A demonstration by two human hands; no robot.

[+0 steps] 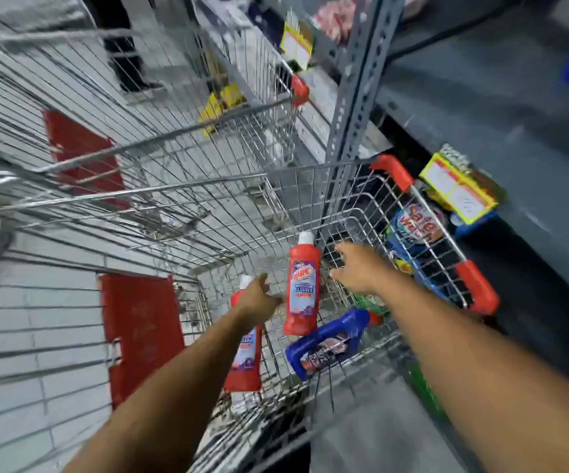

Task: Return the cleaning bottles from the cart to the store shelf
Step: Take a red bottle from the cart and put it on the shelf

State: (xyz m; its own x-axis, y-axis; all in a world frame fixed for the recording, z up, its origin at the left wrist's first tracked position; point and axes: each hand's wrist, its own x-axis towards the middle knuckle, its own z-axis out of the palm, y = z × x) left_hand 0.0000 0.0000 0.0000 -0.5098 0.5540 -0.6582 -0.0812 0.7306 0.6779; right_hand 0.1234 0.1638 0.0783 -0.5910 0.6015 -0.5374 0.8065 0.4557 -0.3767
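Observation:
Both my arms reach down into a wire shopping cart (351, 186). On its floor lie a red bottle with a white cap (302, 285), a second red bottle (244, 356) partly under my left forearm, and a blue bottle (327, 343) on its side. A green bottle (366, 302) shows under my right wrist. My left hand (259, 298) hovers over the second red bottle's neck, fingers apart, holding nothing. Just right of the first red bottle, my right hand (358, 268) is spread open.
A grey metal store shelf (501, 107) runs along the right with a perforated upright (358, 97), yellow price tags (457, 189) and packaged goods below. Another cart nests ahead. A person's legs (122, 46) stand at the far end of the tiled aisle.

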